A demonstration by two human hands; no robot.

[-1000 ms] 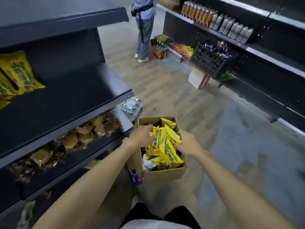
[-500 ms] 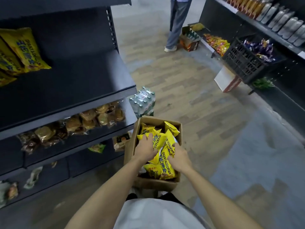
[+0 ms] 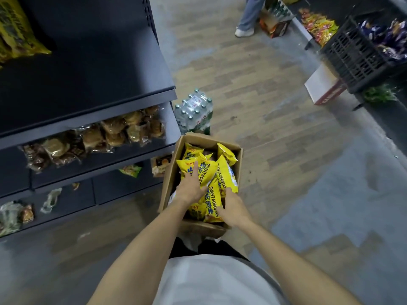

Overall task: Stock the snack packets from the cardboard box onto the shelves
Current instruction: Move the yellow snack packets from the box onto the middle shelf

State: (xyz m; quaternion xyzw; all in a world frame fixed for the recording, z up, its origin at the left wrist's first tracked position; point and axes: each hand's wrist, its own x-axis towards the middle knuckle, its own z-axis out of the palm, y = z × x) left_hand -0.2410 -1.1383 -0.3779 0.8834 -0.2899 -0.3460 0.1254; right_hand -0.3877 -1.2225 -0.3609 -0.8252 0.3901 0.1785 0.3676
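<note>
The packets (image 3: 207,172), yellow and puffy, stand crowded in the box (image 3: 169,172) on the floor beside the shelves (image 3: 88,119). The left hand (image 3: 191,188) lies with straight fingers on one packet; the right hand (image 3: 231,208) reaches in beside another, its grip hidden. They look light, soft and slick, so pinching the crimped top seams or gathering several between both palms should serve best.

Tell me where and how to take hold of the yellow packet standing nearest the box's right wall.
Pinch the yellow packet at its crimped top edge, coming from above. It stands on end, wedged between the cardboard box wall and its neighbours, so only the top is free.
</note>
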